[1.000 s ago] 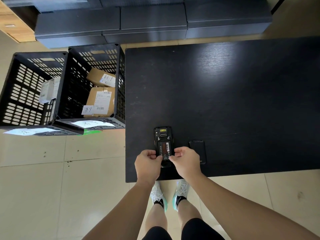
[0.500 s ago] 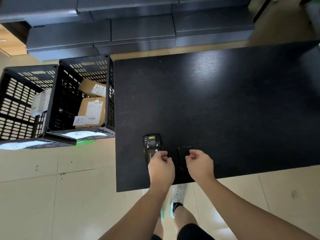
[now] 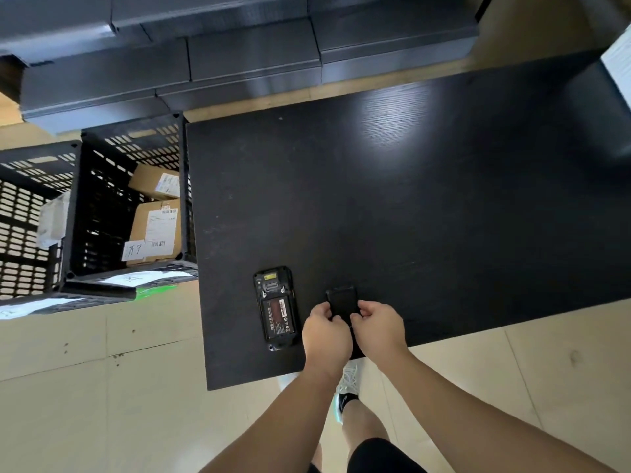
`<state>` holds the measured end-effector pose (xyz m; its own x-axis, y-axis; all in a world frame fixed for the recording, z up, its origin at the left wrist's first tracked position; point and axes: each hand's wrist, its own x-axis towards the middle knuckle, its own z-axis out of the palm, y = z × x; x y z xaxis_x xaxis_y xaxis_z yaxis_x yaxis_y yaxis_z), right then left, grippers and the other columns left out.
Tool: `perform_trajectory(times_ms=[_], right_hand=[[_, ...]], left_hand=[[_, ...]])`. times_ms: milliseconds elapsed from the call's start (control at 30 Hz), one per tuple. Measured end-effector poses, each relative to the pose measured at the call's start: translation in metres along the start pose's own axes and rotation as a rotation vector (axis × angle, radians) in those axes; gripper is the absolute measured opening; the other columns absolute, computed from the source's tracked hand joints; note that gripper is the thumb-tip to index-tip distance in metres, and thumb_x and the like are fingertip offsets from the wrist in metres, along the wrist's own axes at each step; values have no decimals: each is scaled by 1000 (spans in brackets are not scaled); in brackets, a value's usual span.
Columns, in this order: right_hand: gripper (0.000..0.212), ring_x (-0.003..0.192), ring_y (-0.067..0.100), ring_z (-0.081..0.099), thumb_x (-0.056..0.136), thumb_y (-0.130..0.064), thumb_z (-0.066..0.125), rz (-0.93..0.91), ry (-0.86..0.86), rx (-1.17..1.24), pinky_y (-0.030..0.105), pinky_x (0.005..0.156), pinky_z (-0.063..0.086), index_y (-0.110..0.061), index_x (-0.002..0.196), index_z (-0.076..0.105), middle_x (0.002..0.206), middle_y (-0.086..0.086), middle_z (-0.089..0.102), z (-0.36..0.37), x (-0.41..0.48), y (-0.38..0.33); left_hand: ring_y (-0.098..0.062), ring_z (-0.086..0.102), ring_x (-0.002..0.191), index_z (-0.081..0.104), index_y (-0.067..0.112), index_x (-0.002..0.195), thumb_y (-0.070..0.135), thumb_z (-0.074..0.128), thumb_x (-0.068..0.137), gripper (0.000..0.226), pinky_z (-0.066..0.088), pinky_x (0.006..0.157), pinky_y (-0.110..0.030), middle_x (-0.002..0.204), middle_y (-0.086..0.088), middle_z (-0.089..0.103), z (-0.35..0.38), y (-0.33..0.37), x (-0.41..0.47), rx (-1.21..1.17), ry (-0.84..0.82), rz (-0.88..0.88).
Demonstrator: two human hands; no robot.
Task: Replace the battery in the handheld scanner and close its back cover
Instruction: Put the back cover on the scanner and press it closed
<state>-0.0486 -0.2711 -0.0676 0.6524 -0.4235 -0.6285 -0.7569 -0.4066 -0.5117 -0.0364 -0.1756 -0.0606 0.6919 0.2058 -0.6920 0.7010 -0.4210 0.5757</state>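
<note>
The black handheld scanner [image 3: 275, 307] lies face down near the front left of the black table [image 3: 409, 199]. Its back is uncovered, and a battery [image 3: 277, 317] with a red-striped label sits in the bay. Just right of it lies the flat black back cover [image 3: 342, 300]. My left hand [image 3: 326, 334] pinches the cover's near left edge. My right hand [image 3: 379, 327] grips its near right edge. The cover's near end is hidden by my fingers. Neither hand touches the scanner.
Two black slotted crates [image 3: 85, 213] stand on the floor left of the table, holding labelled cardboard boxes [image 3: 155, 230]. Dark grey bins [image 3: 239, 56] line the far side. A white sheet [image 3: 619, 59] shows at the upper right corner. My feet are under the table's front edge.
Both hands left the scanner and moved right to the back cover. First the right hand reached it, then the left joined. The battery label is now fully uncovered.
</note>
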Motion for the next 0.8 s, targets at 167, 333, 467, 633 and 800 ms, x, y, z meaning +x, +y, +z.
perform_trajectory(times_ms=[167,333,467,633,800], right_hand=[[36,105,20,65,88,-19,64,75,9,106,33,92,52,-15,124,66,116,3,71,-3,5,0],[33,95,14,64,85,-22,71,94,11,154,30,84,53,-16,117,67,107,-1,70,-5,7,0],[28,88,12,66,83,-22,75,78,30,186,28,80,54,-18,110,69,94,-7,70,-8,4,-6],[24,84,6,65,81,-22,77,10,2,203,22,73,51,-21,105,70,90,-9,70,-5,-7,-25],[23,77,-1,63,79,-21,79,-103,-63,194,14,65,47,-22,100,70,84,-13,68,15,-20,-53]], left_hand=[[-13,63,101,58,11,131,8,51,90,42,49,78,-19,123,-2,67,3,3,3,-171,54,-117],[-11,64,96,59,11,129,10,62,89,40,47,80,-20,112,1,68,0,5,6,-266,75,-166],[-10,66,87,63,13,125,11,66,88,38,53,83,-27,96,7,68,-8,8,8,-263,94,-143],[-7,67,79,71,21,111,9,70,84,29,57,78,-28,87,12,68,-35,11,3,-262,121,-51],[-1,65,76,72,24,101,9,73,81,25,48,67,-15,84,11,70,-84,-1,10,-252,174,63]])
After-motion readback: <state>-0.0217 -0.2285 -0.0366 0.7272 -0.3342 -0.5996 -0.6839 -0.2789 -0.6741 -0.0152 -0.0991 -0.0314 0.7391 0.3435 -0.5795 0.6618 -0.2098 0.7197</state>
